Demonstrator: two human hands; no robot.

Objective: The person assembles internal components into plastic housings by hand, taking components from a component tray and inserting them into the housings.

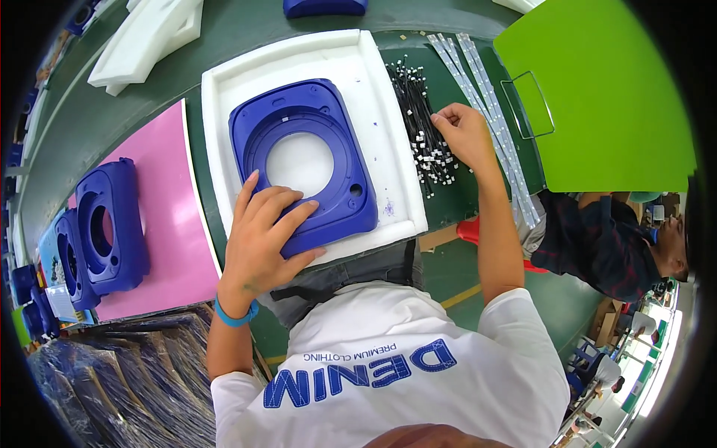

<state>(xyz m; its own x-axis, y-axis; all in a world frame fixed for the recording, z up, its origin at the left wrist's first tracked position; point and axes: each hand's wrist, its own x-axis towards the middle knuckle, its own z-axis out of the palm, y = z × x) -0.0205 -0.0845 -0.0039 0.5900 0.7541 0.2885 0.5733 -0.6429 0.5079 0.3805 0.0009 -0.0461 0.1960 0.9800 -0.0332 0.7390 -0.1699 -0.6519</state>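
A blue plastic housing [299,127] with a large round opening lies in a white foam tray [216,134] in front of me. My left hand [261,231] rests on its near left part, fingers spread, some reaching toward the rim of the opening and the thumb by the near edge. To the right of the tray lies a pile of short black cables [418,112] with small white connectors. Over that pile's right side, my right hand [464,134] has its fingers pinched together; whatever is between the fingertips is too small to make out.
Light strips [485,97] lie beyond the cables, beside a green board [597,89] with a wire handle. Two more blue housings [123,231] stand left on a pink sheet [168,201]. White foam pieces [146,45] lie at the far left. Another person [597,243] is at right.
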